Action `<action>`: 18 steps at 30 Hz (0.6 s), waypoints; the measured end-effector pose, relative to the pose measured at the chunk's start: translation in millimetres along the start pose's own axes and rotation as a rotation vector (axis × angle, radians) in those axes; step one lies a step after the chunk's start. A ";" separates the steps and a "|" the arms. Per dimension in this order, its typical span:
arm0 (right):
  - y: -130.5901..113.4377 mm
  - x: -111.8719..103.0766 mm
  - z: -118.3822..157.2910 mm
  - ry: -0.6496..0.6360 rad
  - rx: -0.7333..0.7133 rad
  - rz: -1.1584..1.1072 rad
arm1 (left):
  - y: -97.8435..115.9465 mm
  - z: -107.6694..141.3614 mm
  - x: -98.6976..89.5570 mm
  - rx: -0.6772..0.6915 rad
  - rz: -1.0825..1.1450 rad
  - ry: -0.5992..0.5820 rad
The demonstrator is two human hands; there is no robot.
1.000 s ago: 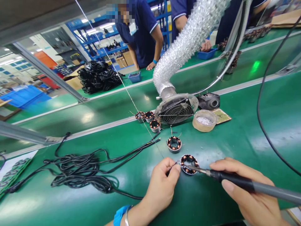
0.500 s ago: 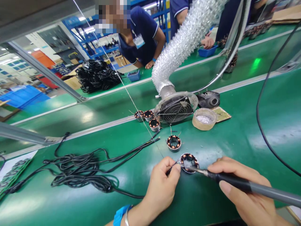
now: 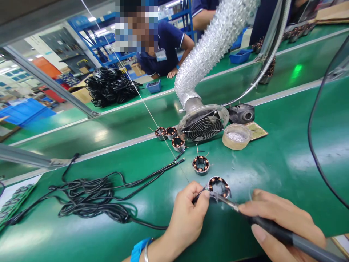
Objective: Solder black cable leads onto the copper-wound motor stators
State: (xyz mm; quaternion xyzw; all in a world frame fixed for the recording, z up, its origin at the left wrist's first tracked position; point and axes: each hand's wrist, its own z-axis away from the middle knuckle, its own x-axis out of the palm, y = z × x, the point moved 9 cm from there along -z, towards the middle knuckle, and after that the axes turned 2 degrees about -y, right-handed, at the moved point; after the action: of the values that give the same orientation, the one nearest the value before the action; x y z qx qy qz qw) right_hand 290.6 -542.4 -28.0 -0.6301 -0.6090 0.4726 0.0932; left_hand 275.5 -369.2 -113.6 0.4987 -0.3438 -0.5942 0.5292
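**While the wound ring lies by your left fingertips, its fine wires ask for a light touch**

Where your left hand (image 3: 187, 220) pinches a dark lead (image 3: 195, 199) between thumb and forefinger, the wound ring (image 3: 226, 186) sits just beside it on the counter (image 3: 261, 163). Your right hand (image 3: 286, 214) grips the dark handle of a soldering iron (image 3: 271, 229), its slim metal end angled towards the ring's near edge; the exact contact is blurred. Judging by its look, the ring is small, stiff and fairly light, with a smooth metal rim that could slide. Its copper windings and thin leads look delicate, so take it by the outer rim, clear of the iron's probably hot metal.

Beyond it you have a second ring (image 3: 201, 172), then three more (image 3: 178, 147) grouped near the fan (image 3: 203, 127) under the silvery hose (image 3: 199, 69). A round tub (image 3: 236, 145) sits beside the fan. Coiled black cables (image 3: 92, 193) spread to your left, and a pale strand (image 3: 152, 118) slants down towards your left hand, where it could snag.
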 end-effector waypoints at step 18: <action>11.2 -13.2 -9.6 0.107 -0.032 -0.084 | 1.1 -0.2 -0.2 -0.021 0.018 0.013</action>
State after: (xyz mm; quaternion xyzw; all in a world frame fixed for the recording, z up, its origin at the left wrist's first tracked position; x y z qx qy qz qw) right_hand 307.5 -552.0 -24.3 -0.6298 -0.6364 0.4243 0.1353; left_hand 276.0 -369.2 -112.6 0.4938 -0.3385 -0.5896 0.5421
